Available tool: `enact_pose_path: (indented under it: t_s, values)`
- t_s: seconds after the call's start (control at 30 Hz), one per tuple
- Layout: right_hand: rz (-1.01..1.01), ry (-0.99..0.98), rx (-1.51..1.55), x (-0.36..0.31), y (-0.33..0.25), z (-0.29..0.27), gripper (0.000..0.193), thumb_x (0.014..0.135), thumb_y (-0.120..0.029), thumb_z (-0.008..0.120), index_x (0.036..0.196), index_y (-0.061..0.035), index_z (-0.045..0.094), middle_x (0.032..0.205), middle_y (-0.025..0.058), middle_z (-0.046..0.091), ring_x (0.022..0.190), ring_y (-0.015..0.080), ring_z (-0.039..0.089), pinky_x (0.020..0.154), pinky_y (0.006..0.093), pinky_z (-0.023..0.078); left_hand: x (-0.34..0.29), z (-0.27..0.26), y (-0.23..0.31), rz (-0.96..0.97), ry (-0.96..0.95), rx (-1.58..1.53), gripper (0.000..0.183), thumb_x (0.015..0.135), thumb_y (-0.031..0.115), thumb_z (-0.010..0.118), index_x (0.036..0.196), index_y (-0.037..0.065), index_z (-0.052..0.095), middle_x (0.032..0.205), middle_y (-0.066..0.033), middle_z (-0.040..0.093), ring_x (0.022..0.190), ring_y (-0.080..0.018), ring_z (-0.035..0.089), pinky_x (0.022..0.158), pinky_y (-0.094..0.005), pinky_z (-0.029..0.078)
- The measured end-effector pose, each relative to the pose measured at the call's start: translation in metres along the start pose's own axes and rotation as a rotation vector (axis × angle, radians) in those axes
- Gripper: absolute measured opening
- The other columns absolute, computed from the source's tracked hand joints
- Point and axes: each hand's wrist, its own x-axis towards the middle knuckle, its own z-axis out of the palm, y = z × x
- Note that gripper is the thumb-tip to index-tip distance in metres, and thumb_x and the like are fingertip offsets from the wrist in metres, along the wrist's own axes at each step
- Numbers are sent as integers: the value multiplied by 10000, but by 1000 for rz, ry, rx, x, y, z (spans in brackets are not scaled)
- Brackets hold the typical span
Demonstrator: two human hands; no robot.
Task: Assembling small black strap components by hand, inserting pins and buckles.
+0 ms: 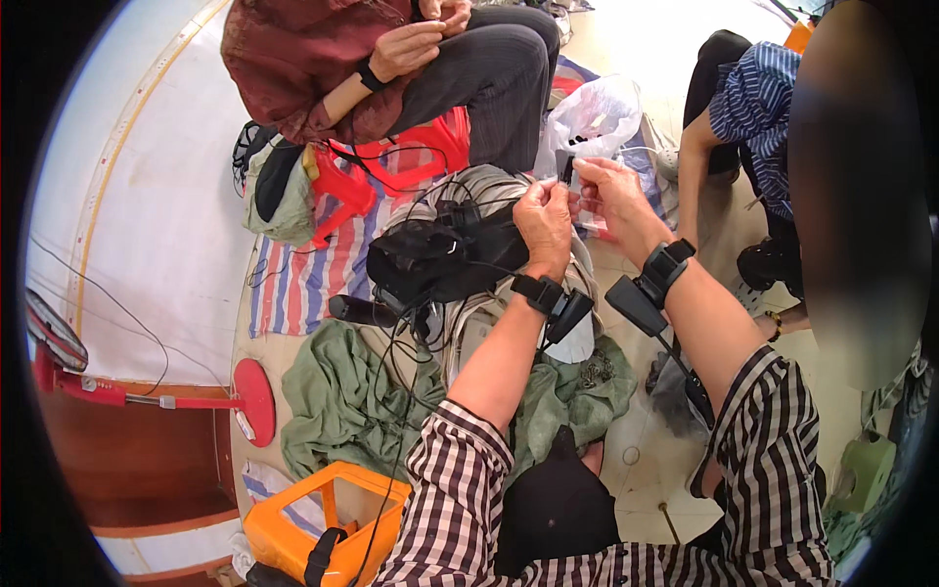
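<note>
Both of my hands are raised close together at the middle of the view, above a pale coiled bundle (477, 338). My left hand (545, 225) is closed, thumb and fingertips pinched together. My right hand (616, 199) is also closed in a pinch, a little higher and to the right. A small dark piece (564, 165) shows at the fingertips, too small to name, and which hand has it is unclear. Beside my left hand, a black cloth bag (440, 262) lies on the bundle amid tangled black cables. Black straps with boxy devices circle both wrists.
Opposite sits a person in a dark red top (293, 59); another in blue stripes (758, 98) is at right. Around me are a white plastic bag (597, 112), red stool (342, 191), striped sheet (293, 293), green cloth (357, 391), orange stool (284, 519) and red-based fan (256, 401).
</note>
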Motion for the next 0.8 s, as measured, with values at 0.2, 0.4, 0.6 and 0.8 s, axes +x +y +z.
enact_pose_path:
  t_s: [0.2,0.4,0.6,0.8]
  values:
    - [-4,7,144,19,9,-1,121,767,-128,660,854,-58,614,701,-23,519,579,78,478,533,238,426,13,8,-15,117,26,44,122,847,54,539,871,-56,587,662,-47,604,563,-91,572,488,-228,449]
    - [188,-49,316,10,18,-10,128,765,-149,651,694,-119,549,609,-26,525,533,102,514,521,232,413,0,12,-15,277,99,169,104,856,42,542,901,-38,591,695,-43,604,563,-71,547,508,-213,450]
    - [309,-200,150,3,8,-16,82,815,-188,605,781,-113,608,710,-23,603,612,75,526,591,237,422,-1,1,-16,246,40,120,93,874,46,525,891,-30,576,711,-58,622,560,-85,579,495,-208,455]
    - [384,-263,139,9,9,-24,70,815,-183,602,792,-119,619,701,-24,610,604,77,531,583,244,425,-4,2,-17,216,20,156,86,875,37,517,882,-32,569,701,-66,631,563,-95,594,483,-209,456]
